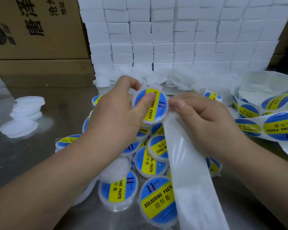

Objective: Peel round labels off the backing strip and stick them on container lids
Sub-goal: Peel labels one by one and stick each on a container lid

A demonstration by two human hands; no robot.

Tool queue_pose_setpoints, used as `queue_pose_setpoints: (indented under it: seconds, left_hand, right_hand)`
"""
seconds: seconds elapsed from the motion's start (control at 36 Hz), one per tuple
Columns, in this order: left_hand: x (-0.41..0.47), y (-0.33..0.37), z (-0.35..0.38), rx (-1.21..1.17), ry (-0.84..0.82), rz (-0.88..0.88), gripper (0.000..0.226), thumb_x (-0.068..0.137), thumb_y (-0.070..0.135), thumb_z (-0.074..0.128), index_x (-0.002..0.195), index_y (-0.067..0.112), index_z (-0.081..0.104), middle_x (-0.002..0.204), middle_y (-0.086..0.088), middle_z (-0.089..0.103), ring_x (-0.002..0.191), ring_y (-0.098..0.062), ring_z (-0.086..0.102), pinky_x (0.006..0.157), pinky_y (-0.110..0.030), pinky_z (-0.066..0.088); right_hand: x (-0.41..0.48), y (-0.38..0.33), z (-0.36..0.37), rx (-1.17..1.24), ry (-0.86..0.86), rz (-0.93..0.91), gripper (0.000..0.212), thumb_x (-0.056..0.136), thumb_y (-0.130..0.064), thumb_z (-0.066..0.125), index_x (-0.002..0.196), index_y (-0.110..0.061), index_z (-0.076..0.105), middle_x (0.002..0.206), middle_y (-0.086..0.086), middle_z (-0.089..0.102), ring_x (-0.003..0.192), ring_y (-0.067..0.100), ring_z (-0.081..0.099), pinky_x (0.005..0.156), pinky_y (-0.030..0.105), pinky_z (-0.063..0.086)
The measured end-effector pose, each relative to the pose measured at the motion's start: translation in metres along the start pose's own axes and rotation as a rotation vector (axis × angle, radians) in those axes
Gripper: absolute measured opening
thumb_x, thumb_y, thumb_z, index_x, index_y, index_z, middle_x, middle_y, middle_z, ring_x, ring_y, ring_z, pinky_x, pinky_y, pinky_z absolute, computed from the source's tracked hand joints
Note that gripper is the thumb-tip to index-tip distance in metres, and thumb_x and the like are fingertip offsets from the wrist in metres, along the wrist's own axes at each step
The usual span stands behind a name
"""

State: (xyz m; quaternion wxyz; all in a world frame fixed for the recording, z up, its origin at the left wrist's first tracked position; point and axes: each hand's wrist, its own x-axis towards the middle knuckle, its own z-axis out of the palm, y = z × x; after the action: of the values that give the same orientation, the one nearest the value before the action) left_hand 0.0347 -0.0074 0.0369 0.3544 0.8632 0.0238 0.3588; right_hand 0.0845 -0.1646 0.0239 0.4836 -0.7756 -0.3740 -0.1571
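Note:
My left hand (121, 110) grips a round translucent lid (150, 121) above the table, its thumb pressing on the blue and yellow label (154, 105) stuck on that lid. My right hand (204, 117) pinches the white backing strip (186, 163) right at the lid's right edge. The bare strip hangs down toward the bottom of the view. More labels sit on the coiled strip (273, 123) at the right.
Several labelled lids (158, 198) lie heaped on the steel table (45, 156) under my hands. Plain lids (23, 115) are stacked at the left and piled at the back. White boxes (181, 34) form a wall behind, with cardboard cartons (37, 27) at the far left.

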Motion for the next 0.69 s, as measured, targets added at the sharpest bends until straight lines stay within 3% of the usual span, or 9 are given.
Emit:
queue_pose_setpoints:
  seconds: [0.06,0.11,0.19,0.31,0.36,0.44,0.53,0.58,0.69]
  left_hand:
    - [0.006,-0.006,-0.002,0.104,0.027,-0.043,0.025,0.074,0.056,0.044,0.083,0.033,0.044,0.067,0.001,0.060,0.067,-0.018,0.055,0.054,-0.033,0.041]
    - [0.012,-0.015,-0.002,0.243,0.026,-0.072,0.019,0.083,0.053,0.046,0.089,0.035,0.045,0.075,0.004,0.058,0.076,-0.022,0.053,0.056,-0.033,0.034]
    - [0.021,-0.027,-0.002,0.533,0.009,-0.058,0.027,0.089,0.050,0.045,0.104,0.029,0.053,0.086,0.004,0.057,0.081,-0.021,0.045,0.061,-0.030,0.028]
    - [0.030,-0.032,-0.006,0.685,-0.002,-0.053,0.041,0.087,0.051,0.049,0.118,0.024,0.055,0.113,-0.002,0.056,0.107,-0.024,0.049,0.072,-0.031,0.031]
    - [0.028,-0.027,-0.007,0.597,0.061,0.018,0.032,0.088,0.048,0.047,0.108,0.027,0.059,0.098,0.005,0.058,0.094,-0.017,0.052,0.066,-0.028,0.032]
    - [0.019,-0.014,-0.007,0.318,0.090,0.099,0.026,0.088,0.045,0.041,0.079,0.027,0.057,0.062,0.010,0.056,0.063,-0.005,0.050,0.052,-0.027,0.034]
    - [0.010,-0.003,-0.007,-0.023,-0.100,0.032,0.030,0.090,0.044,0.039,0.083,0.028,0.063,0.061,0.014,0.063,0.056,-0.001,0.054,0.057,-0.028,0.046]
    - [0.007,0.004,-0.007,-0.181,-0.223,0.003,0.029,0.094,0.038,0.040,0.084,0.033,0.066,0.062,0.013,0.064,0.054,0.001,0.055,0.056,-0.021,0.048]
    - [0.006,0.012,-0.009,-0.556,-0.314,-0.169,0.023,0.095,0.026,0.043,0.098,0.029,0.066,0.075,0.000,0.070,0.068,-0.009,0.064,0.058,-0.023,0.052]
  right_hand:
    - [0.000,-0.002,-0.001,0.018,0.002,0.030,0.036,0.083,-0.033,0.044,0.102,-0.018,0.070,0.096,-0.023,0.060,0.097,-0.010,0.052,0.084,0.003,0.037]
    - [0.000,-0.001,-0.002,0.030,-0.020,0.047,0.037,0.080,-0.033,0.046,0.110,-0.027,0.066,0.101,-0.032,0.054,0.103,-0.014,0.048,0.088,0.000,0.032]
    - [-0.001,-0.004,-0.002,0.036,-0.077,0.029,0.031,0.076,-0.030,0.049,0.102,-0.046,0.055,0.105,-0.036,0.052,0.108,-0.018,0.045,0.091,0.000,0.029]
    - [-0.004,-0.010,-0.003,0.086,-0.150,-0.016,0.036,0.076,-0.026,0.052,0.108,-0.043,0.053,0.119,-0.030,0.051,0.116,-0.013,0.044,0.101,0.010,0.031]
    - [-0.006,-0.013,-0.004,0.113,-0.166,-0.038,0.038,0.076,-0.024,0.052,0.109,-0.043,0.052,0.124,-0.028,0.049,0.119,-0.013,0.042,0.103,0.012,0.031]
    - [-0.007,-0.014,-0.006,0.125,-0.177,-0.082,0.039,0.076,-0.023,0.054,0.109,-0.042,0.051,0.128,-0.027,0.047,0.121,-0.013,0.040,0.102,0.011,0.031]
    - [-0.007,-0.016,-0.007,0.169,-0.201,-0.107,0.042,0.074,-0.027,0.060,0.112,-0.042,0.051,0.131,-0.025,0.046,0.125,-0.010,0.039,0.105,0.020,0.034]
    - [-0.008,-0.018,-0.008,0.190,-0.226,-0.150,0.042,0.073,-0.032,0.056,0.114,-0.039,0.051,0.134,-0.023,0.045,0.128,-0.007,0.038,0.106,0.022,0.033]
    - [-0.010,-0.021,-0.012,0.271,-0.248,-0.166,0.041,0.074,-0.030,0.053,0.115,-0.028,0.055,0.137,-0.015,0.046,0.129,-0.003,0.040,0.105,0.021,0.034]
